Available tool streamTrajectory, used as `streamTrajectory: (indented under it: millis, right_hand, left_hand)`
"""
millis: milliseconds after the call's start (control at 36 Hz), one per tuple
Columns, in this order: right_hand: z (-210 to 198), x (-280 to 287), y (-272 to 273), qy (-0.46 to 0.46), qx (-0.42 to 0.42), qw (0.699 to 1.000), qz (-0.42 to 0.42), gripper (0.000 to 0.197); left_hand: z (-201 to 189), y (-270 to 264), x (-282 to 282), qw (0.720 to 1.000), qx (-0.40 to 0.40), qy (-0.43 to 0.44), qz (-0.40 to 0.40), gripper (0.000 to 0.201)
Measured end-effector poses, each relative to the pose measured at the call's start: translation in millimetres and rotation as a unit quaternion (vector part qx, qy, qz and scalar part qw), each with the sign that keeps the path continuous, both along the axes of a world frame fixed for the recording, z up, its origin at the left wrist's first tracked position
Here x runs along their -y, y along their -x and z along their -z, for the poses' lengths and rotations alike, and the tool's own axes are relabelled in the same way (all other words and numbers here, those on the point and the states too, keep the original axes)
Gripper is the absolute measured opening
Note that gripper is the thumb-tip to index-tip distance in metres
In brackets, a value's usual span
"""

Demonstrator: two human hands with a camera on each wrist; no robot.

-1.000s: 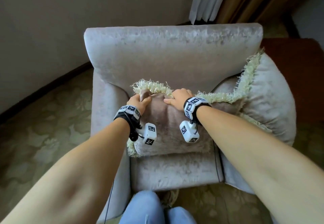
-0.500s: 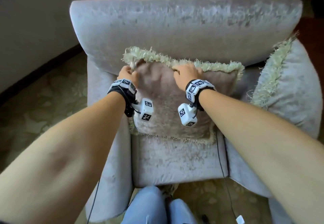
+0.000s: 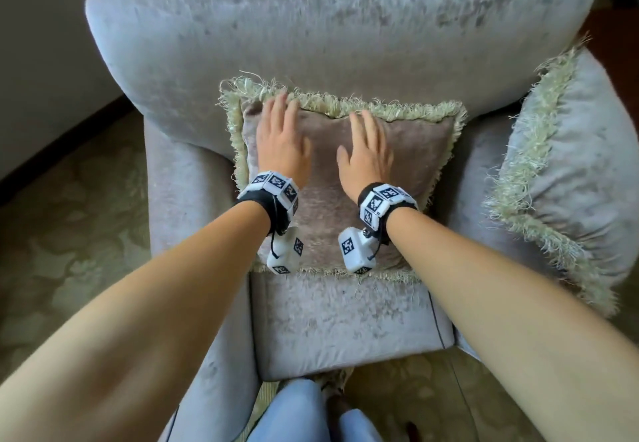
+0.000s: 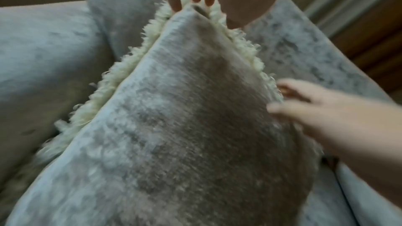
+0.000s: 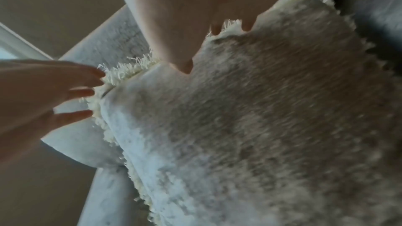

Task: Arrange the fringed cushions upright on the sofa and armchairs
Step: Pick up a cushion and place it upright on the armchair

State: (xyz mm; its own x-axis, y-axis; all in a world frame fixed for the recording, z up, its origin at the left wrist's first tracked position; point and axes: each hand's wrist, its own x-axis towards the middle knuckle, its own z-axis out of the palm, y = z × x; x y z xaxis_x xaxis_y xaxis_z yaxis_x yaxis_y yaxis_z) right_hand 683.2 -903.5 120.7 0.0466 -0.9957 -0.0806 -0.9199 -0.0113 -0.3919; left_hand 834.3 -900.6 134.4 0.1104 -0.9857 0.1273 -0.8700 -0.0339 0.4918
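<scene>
A taupe velvet cushion (image 3: 415, 151) with a cream fringe stands leaning against the backrest of a grey velvet armchair (image 3: 328, 37). My left hand (image 3: 281, 137) lies flat with straight fingers on the cushion's upper left corner. My right hand (image 3: 366, 151) lies flat on its upper middle, fingertips at the top fringe. In the left wrist view the cushion (image 4: 185, 118) fills the frame and the right hand (image 4: 322, 114) shows at the right. In the right wrist view the cushion (image 5: 272, 118) is seen with the left hand (image 5: 54, 92) at the left. A second fringed cushion (image 3: 581, 172) rests on the chair's right arm.
The chair's seat front (image 3: 345, 320) lies bare below the cushion. Patterned carpet (image 3: 69, 234) surrounds the chair, with a wall (image 3: 41, 26) to the left. My jeans-clad knees (image 3: 301, 414) touch the seat front.
Both hands let go of the cushion's top edge and now lie flat on its face. The cushion went from slumped to standing against the backrest.
</scene>
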Motion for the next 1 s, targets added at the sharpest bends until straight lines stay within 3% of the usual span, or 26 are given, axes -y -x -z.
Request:
streamTrajectory:
  millis: [111,167,278,361,472,611,722,778,889,1000]
  right_hand:
    - [-0.2,8.4,-8.6,0.159,0.046,0.986,0.037,0.061]
    - [8.1,9.9,-7.7,0.198,0.032,0.979,0.043,0.059]
    - [60.1,2.6,20.3,0.082,-0.075,0.994,0.005,0.058]
    - [94.3,-0.1,56.1,0.005,-0.118,0.993,0.023,0.063]
    - [94.0,6.4,66.6,0.005,-0.109,0.993,0.032,0.066]
    - [76.6,0.9,44.3,0.052,-0.039,0.995,0.078,0.062]
    - [54.1,-11.2,16.1,0.156,0.048,0.984,0.073,0.06]
    - [54.2,-17.5,6.9,0.176,0.063,0.981,0.043,0.062]
    - [100.9,-31.2,34.3,0.074,-0.095,0.993,0.012,0.061]
    - [125.2,-38.6,75.7,0.014,-0.13,0.989,0.065,0.065]
  left_hand:
    - [-0.3,22.6,12.9,0.995,-0.007,0.1,0.006,0.057]
    - [8.2,31.5,13.5,0.994,0.023,0.105,-0.001,0.059]
    - [62.3,17.0,4.9,0.983,0.172,-0.041,0.056,0.062]
    - [86.3,-5.8,9.4,0.973,0.207,-0.075,0.067,0.067]
    - [76.3,2.4,15.7,0.977,0.198,-0.061,0.05,0.068]
    - [60.5,17.4,6.5,0.988,0.152,-0.024,0.024,0.058]
    - [47.7,40.5,-12.0,0.982,0.166,0.048,0.078,0.061]
    - [54.7,50.6,-25.2,0.974,0.19,0.033,0.122,0.058]
    - [92.9,21.3,-30.6,0.957,0.258,-0.079,0.107,0.067]
    - [93.6,4.3,-20.5,0.961,0.256,-0.088,0.051,0.075]
